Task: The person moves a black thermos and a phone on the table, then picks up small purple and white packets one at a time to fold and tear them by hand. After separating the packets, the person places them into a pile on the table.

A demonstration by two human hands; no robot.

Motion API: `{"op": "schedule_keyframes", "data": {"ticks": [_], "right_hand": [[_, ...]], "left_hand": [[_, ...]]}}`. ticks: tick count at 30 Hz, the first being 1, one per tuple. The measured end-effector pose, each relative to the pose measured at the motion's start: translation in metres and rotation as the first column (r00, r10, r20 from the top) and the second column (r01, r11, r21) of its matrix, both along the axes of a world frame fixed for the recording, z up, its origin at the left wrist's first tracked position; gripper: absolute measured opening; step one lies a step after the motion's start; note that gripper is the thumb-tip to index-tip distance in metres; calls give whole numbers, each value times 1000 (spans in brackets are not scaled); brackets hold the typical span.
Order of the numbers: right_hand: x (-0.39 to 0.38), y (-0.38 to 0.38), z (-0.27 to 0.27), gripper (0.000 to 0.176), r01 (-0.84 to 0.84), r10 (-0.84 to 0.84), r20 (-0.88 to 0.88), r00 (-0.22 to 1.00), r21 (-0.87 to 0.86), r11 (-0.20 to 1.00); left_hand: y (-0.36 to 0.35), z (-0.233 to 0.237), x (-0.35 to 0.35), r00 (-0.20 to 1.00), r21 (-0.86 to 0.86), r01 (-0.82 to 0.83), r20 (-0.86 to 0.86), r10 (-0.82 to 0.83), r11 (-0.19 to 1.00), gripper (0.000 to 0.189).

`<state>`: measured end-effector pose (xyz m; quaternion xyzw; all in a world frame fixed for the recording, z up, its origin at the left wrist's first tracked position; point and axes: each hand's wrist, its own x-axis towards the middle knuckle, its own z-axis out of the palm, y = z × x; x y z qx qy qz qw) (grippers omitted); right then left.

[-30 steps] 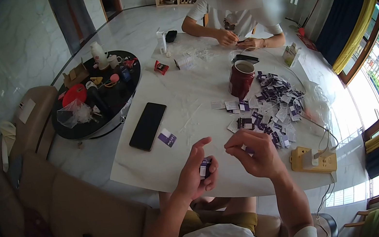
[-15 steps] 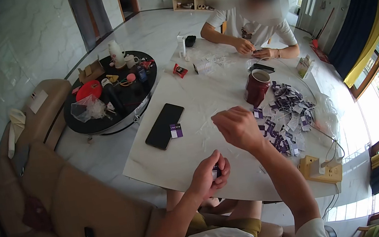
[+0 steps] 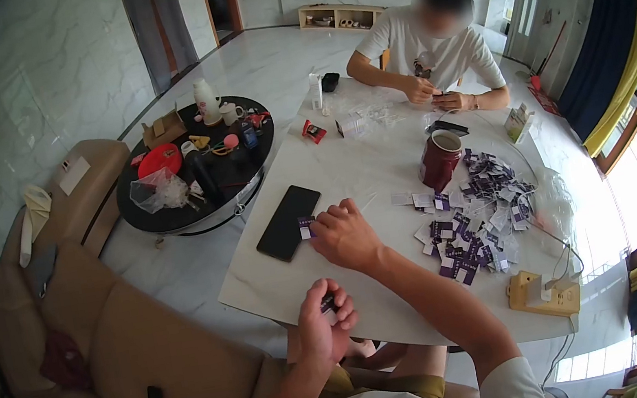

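My left hand (image 3: 327, 323) is curled closed near the table's front edge, around a small stack of dark purple labels (image 3: 328, 304); most of the stack is hidden by the fingers. My right hand (image 3: 347, 236) reaches across to the black phone (image 3: 288, 224), its fingers bent together at a single purple-and-white label (image 3: 306, 228) on the phone's right edge. The fingertips seem to touch that label, partly covering it. To the right, a loose heap of purple and white labels (image 3: 464, 239) spreads over the table.
A dark red can (image 3: 440, 160) stands behind the heap, with a power strip (image 3: 543, 295) at the right corner. Across the white table (image 3: 264, 277) sits another person (image 3: 427, 43), hands working on something small. A round black table (image 3: 190, 165) holds clutter at left.
My right hand has come from near the label heap leftward and down to the label by the phone. My left hand keeps its closed grip. The camera view has tilted slightly.
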<state>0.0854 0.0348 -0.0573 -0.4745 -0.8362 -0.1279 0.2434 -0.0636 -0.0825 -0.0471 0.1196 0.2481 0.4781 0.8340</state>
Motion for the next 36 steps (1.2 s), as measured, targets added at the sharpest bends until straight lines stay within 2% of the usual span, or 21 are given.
{"op": "schedule_keyframes", "data": {"ticks": [2,3,6,7,8,9,10,11,12,14,15,18,19,21,24,27,31,36], "right_hand": [[3,-4,-2,7,-24,14,133,991,73,997],[4,-7,3,4,-40,23,209,978,78,996],[12,-26,24,4,-63,34,142,989,208,976],[13,-39,36,6,-85,59,107,993,254,963],[13,-57,48,8,-101,83,73,994,298,949],[15,-75,59,11,-112,104,42,994,341,933],[15,-95,65,11,-132,105,108,989,286,949],[15,-116,70,13,-149,110,173,979,228,962],[16,-132,70,14,-162,119,236,964,169,972],[21,-153,66,15,-139,112,211,971,120,983],[25,-160,65,16,-132,111,198,974,95,987],[52,-176,63,18,-16,53,-218,975,168,986],[71,-182,67,20,41,-11,-248,969,116,992],[109,-188,62,18,220,-220,-340,914,-39,975],[150,-202,62,24,368,-417,-159,895,-266,891],[162,-215,64,32,432,-509,-140,849,-369,823],[160,-229,60,42,484,-558,-110,822,-380,788],[150,-226,43,48,584,-630,-122,767,-276,764]], "left_hand": [[-1,-1,-9,997,-13,-56,-56,55,998,19],[2,-4,-13,999,13,-47,-25,47,999,19],[5,-2,-13,991,-24,-98,-93,95,995,23],[9,-7,-17,997,28,-62,-54,63,998,29],[10,-8,-14,992,12,-94,-80,95,995,31],[11,6,-8,987,-4,-124,-106,122,992,34],[12,12,-1,980,-18,-151,-134,148,988,37],[17,2,-6,996,-7,-86,-14,86,996,43],[16,7,2,998,14,-40,-44,41,999,43],[12,22,14,993,53,48,-107,-42,997,44],[17,-1,13,988,99,124,-108,-113,987,44],[13,-15,24,982,55,138,-140,-129,989,42],[10,-2,33,973,-6,128,-191,-127,992,39],[9,2,32,974,6,208,-98,-206,978,38],[12,3,36,956,63,291,-61,-287,955,38],[14,-2,43,948,170,314,-117,-297,934,38],[12,-9,44,939,254,337,-166,-302,907,35],[9,-8,39,926,260,366,-199,-321,893,32]]}}
